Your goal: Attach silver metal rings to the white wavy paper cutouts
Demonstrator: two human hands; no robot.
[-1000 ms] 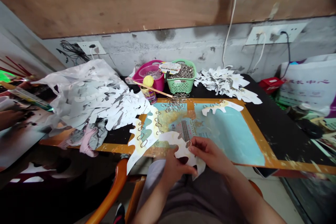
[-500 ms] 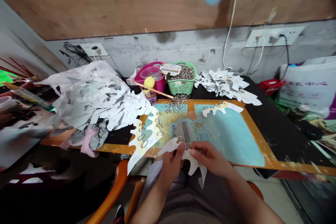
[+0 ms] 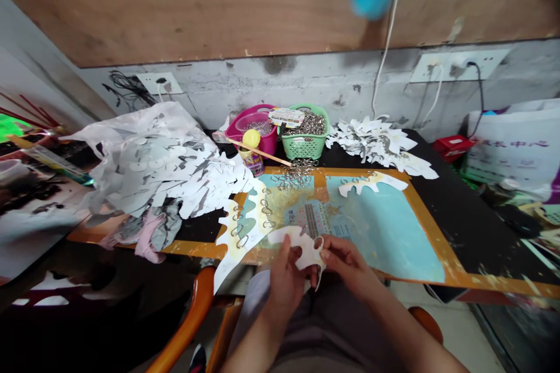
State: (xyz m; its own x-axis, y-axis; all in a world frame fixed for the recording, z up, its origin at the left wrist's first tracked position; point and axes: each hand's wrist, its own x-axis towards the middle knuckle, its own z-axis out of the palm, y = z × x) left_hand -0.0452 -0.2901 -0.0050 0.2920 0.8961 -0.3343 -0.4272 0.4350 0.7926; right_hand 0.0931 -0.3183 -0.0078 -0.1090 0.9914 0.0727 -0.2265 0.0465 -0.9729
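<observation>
Between my hands is a white jagged cut-out piece [image 3: 301, 245], above my lap at the table's front edge. My left hand [image 3: 286, 271] grips its left and lower part, thumb on top. The fingers of my right hand [image 3: 345, 259] pinch a metal ring [image 3: 319, 242] at the piece's right side. Left of my hands, white toothed pieces [image 3: 234, 233] with several metal rings along their edges lie at the table edge. A similar piece [image 3: 374, 183] with rings rests on the blue mat [image 3: 385, 227].
A green basket [image 3: 306, 145] of metal rings stands behind a loose ring pile [image 3: 297, 175]. Beside it are a pink basket [image 3: 266, 145] and a can with a stick across it. White cut-outs [image 3: 157, 163] heap at left, more [image 3: 376, 143] at back right.
The white piece in my hands has turned, its right end now edge-on. My left hand has shifted lower around it, while my right hand stays near the ring.
</observation>
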